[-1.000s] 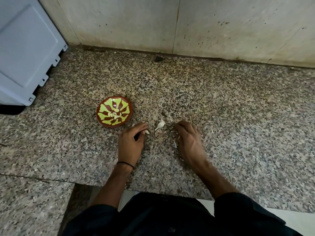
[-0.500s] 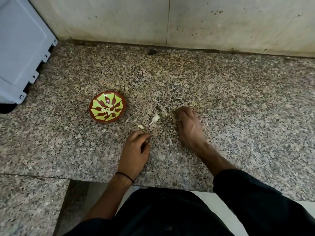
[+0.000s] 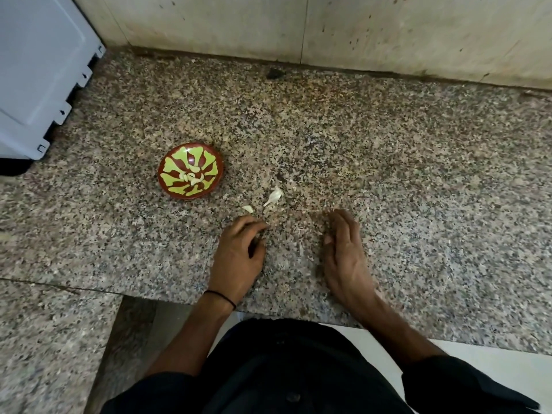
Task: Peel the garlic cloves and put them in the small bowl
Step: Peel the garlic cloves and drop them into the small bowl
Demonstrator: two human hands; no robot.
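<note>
The small red-brown bowl with a green pattern stands on the granite counter, with several peeled cloves in its middle. To its right lie a white garlic clove with a tail of skin and a smaller pale piece. Just below that piece, my left hand rests on the counter, fingers loosely curled, fingertips down, nothing seen in it. My right hand stands on its edge with fingers straight. Thin peel scraps lie between the hands.
A grey-white plastic appliance occupies the back left corner. A stained wall runs along the back of the counter. The counter's front edge is close behind my wrists, with a lower granite ledge at the left.
My left hand let go of the small pale piece and drew back toward me. My right hand turned onto its edge beside the peel scraps.
</note>
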